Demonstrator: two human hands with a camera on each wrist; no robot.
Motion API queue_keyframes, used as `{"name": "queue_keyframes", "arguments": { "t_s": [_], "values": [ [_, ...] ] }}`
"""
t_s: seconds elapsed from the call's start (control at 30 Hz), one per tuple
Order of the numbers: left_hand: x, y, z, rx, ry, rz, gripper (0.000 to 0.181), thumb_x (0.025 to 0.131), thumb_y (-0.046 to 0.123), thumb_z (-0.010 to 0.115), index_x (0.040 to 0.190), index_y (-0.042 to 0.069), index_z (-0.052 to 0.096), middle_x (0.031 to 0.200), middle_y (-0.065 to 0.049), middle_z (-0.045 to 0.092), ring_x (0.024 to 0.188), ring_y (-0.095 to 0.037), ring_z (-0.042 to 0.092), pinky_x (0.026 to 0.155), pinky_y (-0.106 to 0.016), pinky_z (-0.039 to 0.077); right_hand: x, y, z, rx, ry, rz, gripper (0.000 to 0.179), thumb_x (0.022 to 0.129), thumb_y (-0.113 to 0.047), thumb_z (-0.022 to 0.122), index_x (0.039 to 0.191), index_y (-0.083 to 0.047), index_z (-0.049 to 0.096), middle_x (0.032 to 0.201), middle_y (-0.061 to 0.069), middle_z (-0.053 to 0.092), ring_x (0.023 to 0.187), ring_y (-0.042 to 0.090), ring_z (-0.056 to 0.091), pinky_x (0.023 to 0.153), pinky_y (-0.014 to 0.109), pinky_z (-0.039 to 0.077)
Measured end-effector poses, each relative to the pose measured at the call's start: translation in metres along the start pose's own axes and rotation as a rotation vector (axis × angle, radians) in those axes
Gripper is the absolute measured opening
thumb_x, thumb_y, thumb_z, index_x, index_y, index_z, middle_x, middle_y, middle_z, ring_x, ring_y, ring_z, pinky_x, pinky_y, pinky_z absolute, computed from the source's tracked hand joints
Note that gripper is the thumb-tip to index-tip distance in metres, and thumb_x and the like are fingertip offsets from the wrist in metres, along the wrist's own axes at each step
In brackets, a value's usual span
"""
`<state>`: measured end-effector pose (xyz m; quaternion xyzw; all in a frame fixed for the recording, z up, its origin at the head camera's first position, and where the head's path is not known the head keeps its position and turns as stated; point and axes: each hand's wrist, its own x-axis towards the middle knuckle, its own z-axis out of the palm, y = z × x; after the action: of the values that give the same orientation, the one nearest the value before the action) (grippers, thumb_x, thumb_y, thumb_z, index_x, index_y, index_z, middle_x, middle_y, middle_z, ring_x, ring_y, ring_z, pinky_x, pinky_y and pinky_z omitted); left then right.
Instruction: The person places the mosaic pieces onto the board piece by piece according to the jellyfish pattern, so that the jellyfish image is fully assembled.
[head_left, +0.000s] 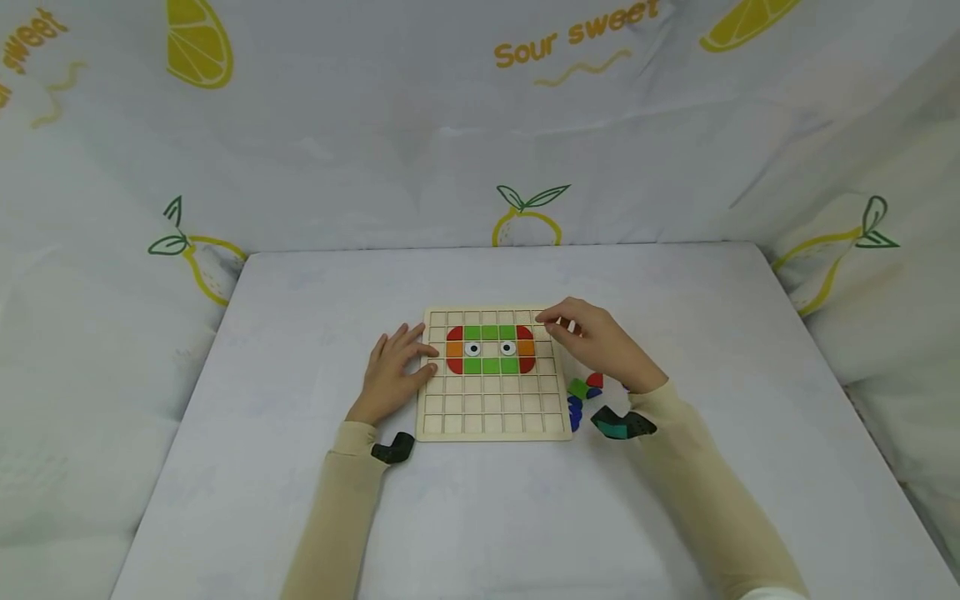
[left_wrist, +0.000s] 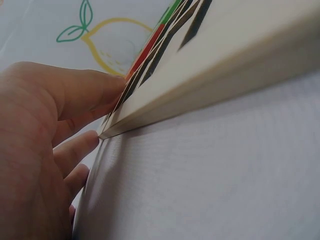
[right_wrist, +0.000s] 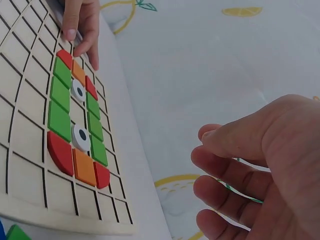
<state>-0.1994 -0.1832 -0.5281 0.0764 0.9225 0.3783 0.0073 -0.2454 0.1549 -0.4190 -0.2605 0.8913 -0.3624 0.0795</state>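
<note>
A pale wooden grid board point(head_left: 495, 425) lies flat on the table. Several green squares point(head_left: 490, 332), orange squares point(head_left: 454, 348) and red rounded corner tiles point(head_left: 526, 332) form a block in its upper half, with two white eye discs point(head_left: 472, 348) in the middle row. My left hand point(head_left: 390, 377) rests at the board's left edge, thumb and forefinger on its rim, the other fingers spread beside it. Above the board's upper right corner hovers my right hand point(head_left: 600, 337). Its fingers point(right_wrist: 220, 190) are loosely bent, the thumb close to the forefinger, and nothing shows between them.
Loose tiles lie right of the board, below my right hand: a green tile point(head_left: 578, 388), a red tile point(head_left: 595, 380) and several blue tiles point(head_left: 575, 414). The white table point(head_left: 300, 300) meets a lemon-patterned cloth point(head_left: 375, 167) at the back and sides.
</note>
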Motion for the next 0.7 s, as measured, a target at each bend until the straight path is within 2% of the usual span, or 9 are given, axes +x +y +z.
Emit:
{"name": "queue_keyframes", "arguments": {
  "t_s": [0.2,0.43,0.7],
  "values": [
    [0.000,0.000,0.000,-0.004,0.004,0.010,0.019,0.095,0.026,0.068,0.113,0.019,0.071,0.163,-0.006,0.040,0.158,-0.029,0.019,0.130,-0.052,0.000,-0.018,0.009,-0.008,-0.040,-0.007,0.066,0.027,0.102,-0.016,0.061,0.126,-0.007,0.068,0.109,0.005,0.067,0.096,0.020,0.054,0.079,0.031,0.050],
    [0.001,-0.001,0.001,-0.002,0.007,0.007,0.019,0.095,0.026,0.068,0.112,0.019,0.071,0.163,-0.006,0.040,0.158,-0.028,0.019,0.130,-0.051,0.000,-0.037,0.020,-0.008,-0.063,-0.011,0.148,0.027,0.100,-0.017,0.064,0.124,-0.005,0.070,0.100,0.004,0.066,0.090,0.020,0.053,0.069,0.025,0.049],
    [0.001,-0.002,0.001,0.002,0.008,0.009,0.018,0.096,0.027,0.068,0.111,0.019,0.072,0.163,-0.006,0.040,0.158,-0.029,0.020,0.130,-0.052,0.000,-0.054,0.031,-0.003,-0.102,-0.003,0.172,0.025,0.099,-0.016,0.066,0.120,-0.004,0.071,0.092,0.003,0.063,0.087,0.019,0.051,0.068,0.025,0.045]
  ]
}}
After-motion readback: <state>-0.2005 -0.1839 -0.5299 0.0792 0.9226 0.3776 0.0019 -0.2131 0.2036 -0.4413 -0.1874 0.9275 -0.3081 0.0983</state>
